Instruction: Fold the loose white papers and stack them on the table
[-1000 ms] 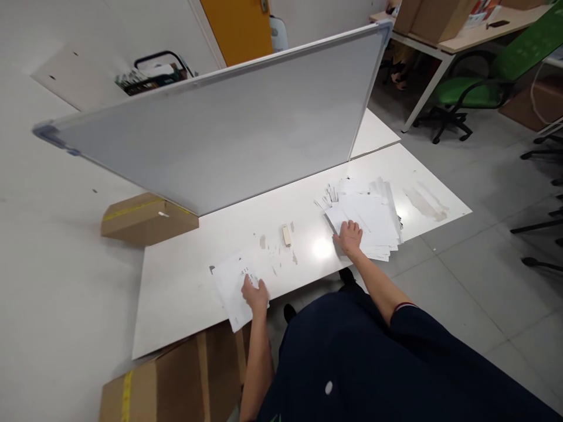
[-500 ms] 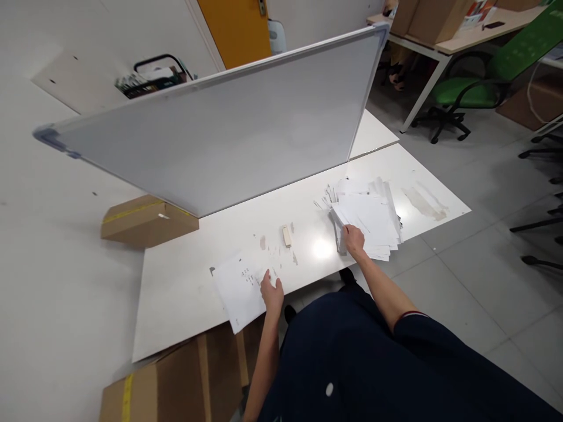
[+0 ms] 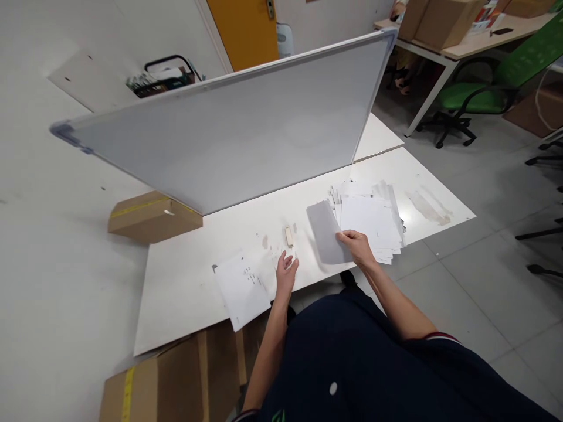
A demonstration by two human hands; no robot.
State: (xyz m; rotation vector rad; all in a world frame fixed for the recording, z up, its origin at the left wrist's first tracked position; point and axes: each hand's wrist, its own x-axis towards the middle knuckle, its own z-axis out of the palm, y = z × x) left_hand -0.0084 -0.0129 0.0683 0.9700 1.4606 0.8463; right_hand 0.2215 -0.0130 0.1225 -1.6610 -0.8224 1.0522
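Observation:
My right hand (image 3: 357, 246) pinches the edge of a sheet of paper (image 3: 325, 233), which is lifted and tilted, its shaded face toward me. Right beside it lies a loose, uneven pile of papers (image 3: 369, 220) on the white table (image 3: 176, 293). My left hand (image 3: 287, 272) hovers over the table with its fingers apart, holding nothing. To its left rests a printed sheet (image 3: 241, 293), its corner reaching past the table's front edge. A small cream-coloured block (image 3: 288, 235) lies just beyond my left fingers.
A whiteboard (image 3: 246, 129) stands along the table's back side, with a cardboard box (image 3: 153, 218) at its left end. More cardboard boxes (image 3: 176, 381) sit below the front edge. A green office chair (image 3: 472, 98) and another desk (image 3: 466, 44) are at the back right.
My right hand has raised the sheet off the pile and brought it leftward. My left hand has moved right and away from the printed sheet, toward the lifted paper.

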